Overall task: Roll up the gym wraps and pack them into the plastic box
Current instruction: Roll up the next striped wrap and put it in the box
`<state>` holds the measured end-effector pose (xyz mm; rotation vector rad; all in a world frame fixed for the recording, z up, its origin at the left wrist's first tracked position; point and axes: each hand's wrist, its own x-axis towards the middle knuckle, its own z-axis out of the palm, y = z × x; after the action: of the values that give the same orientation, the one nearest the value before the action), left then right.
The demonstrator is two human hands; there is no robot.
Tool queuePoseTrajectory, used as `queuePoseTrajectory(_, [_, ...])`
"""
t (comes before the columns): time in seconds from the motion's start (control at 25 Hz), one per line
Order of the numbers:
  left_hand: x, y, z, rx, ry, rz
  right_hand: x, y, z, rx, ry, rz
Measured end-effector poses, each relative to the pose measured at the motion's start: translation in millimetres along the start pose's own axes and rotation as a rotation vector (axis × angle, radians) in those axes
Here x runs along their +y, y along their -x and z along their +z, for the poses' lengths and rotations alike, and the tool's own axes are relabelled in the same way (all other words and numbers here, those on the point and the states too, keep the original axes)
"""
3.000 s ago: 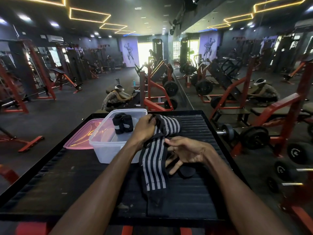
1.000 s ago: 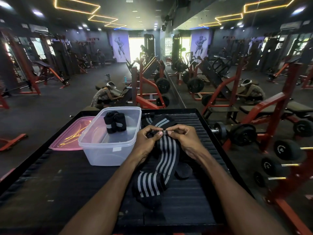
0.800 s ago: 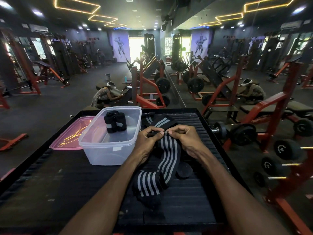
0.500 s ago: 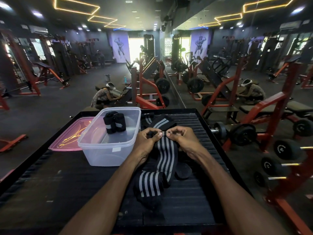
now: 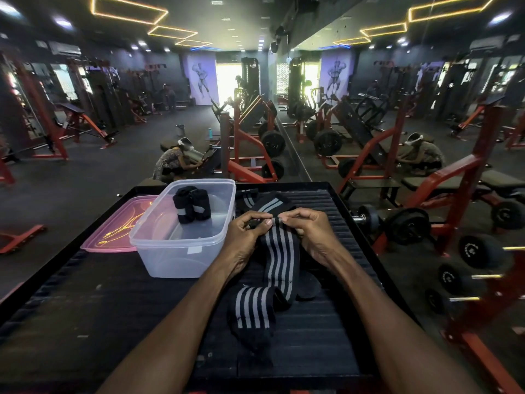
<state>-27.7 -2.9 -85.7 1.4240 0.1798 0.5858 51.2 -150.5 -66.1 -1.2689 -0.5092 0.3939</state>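
- The black ribbed counter [image 5: 93, 302] with a raised rim carries everything; it stands in a dim gym beside a wall mirror [image 5: 397, 115].
- Red-framed weight machines [image 5: 250, 143] stand on the floor beyond the counter, and dumbbells [image 5: 480, 250] sit on a rack to the right.
- A person wearing a white headset [image 5: 174, 160] crouches on the floor past the counter's far edge.
- A clear plastic box [image 5: 181, 251], open at the top, stands on the left half of the counter, just left of the hands.
- A pink lid [image 5: 113, 228] lies flat on the counter, touching the box's left side.
- A black gym wrap with grey stripes [image 5: 277, 260] lies unrolled down the middle of the counter; its near part is folded over into a loose heap, its far end is lifted between the hands.
- A second striped wrap [image 5: 267, 201] lies on the counter just beyond the hands, beside the box.
- Two rolled black wraps [image 5: 191, 204] stand upright inside the box, near its far wall.
- The left hand [image 5: 244, 237] has its grip pinching the far end of the unrolled wrap, fingers curled over the start of a small roll.
- The right hand [image 5: 309, 231] has its grip pinching the same end from the other side, thumb and fingertips nearly meeting those of the left.
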Motion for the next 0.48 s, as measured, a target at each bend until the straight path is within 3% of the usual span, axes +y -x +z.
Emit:
queuePoseTrajectory(0.12, [0.6, 1.5, 0.2, -0.017, 0.002, -0.005, 1.1, 0.5, -0.4, 0.016, 0.099, -0.053])
queuePoseTrajectory(0.28, [3.4, 3.8, 2.5, -0.041, 0.117, -0.156, 2.7, -1.9, -0.7, 0.056, 0.157, -0.072])
queuePoseTrajectory(0.48, [3.9, 3.9, 3.2, 0.012, -0.037, 0.027, 1.8, 2.1, 0.1, 0.040, 0.245, -0.006])
